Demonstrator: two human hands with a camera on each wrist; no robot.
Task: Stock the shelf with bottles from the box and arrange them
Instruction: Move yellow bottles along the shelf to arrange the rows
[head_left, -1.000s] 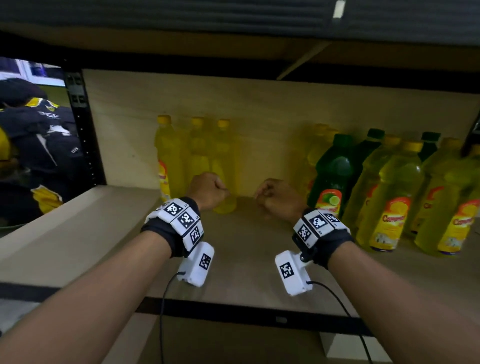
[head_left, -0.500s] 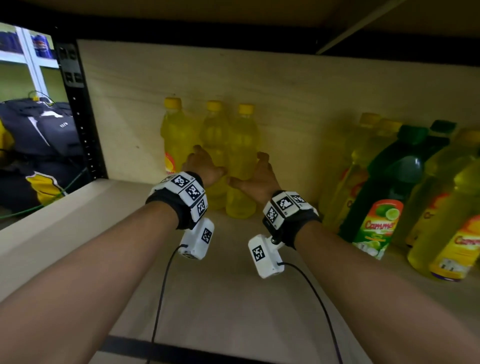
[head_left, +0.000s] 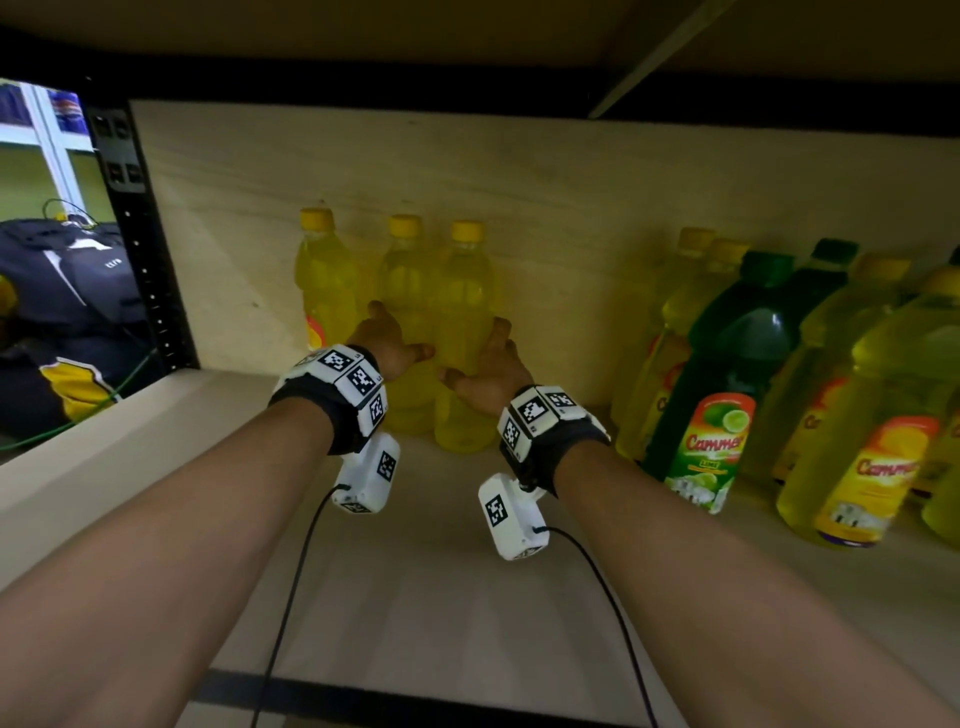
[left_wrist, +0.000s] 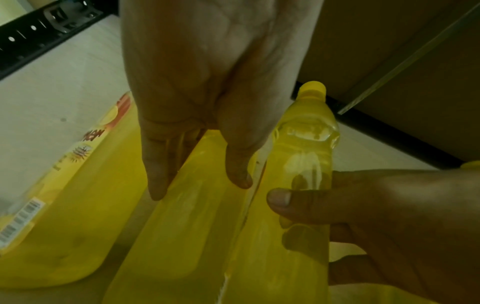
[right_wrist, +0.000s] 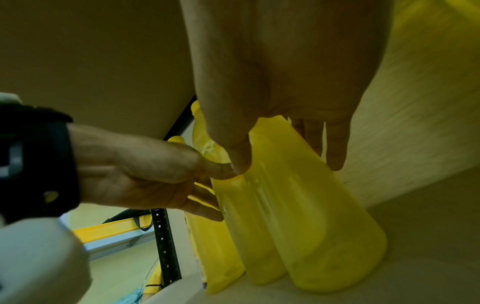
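Note:
Three yellow bottles with yellow caps stand close together against the shelf's back panel. My left hand (head_left: 395, 338) wraps the middle bottle (head_left: 405, 280), its fingers between that one and the labelled left bottle (head_left: 324, 280), its thumb in front. In the left wrist view the left hand (left_wrist: 198, 185) lies on the middle bottle (left_wrist: 182, 226). My right hand (head_left: 483, 358) holds the right bottle (head_left: 467, 291). In the right wrist view the right hand (right_wrist: 285, 162) has its thumb on one side of that bottle (right_wrist: 311, 216) and its fingers on the other. The two thumbs touch.
To the right stands a group of bottles, a green lime one (head_left: 737, 353) among several yellow labelled ones (head_left: 883, 415). The wooden shelf board (head_left: 441, 597) lies bare in front of my hands. A black upright post (head_left: 140, 234) marks the left end. Another shelf hangs close overhead.
Both hands went from fists near the shelf's middle to the back, opened, and closed round the middle and right yellow bottles. The view has drawn closer to the shelf.

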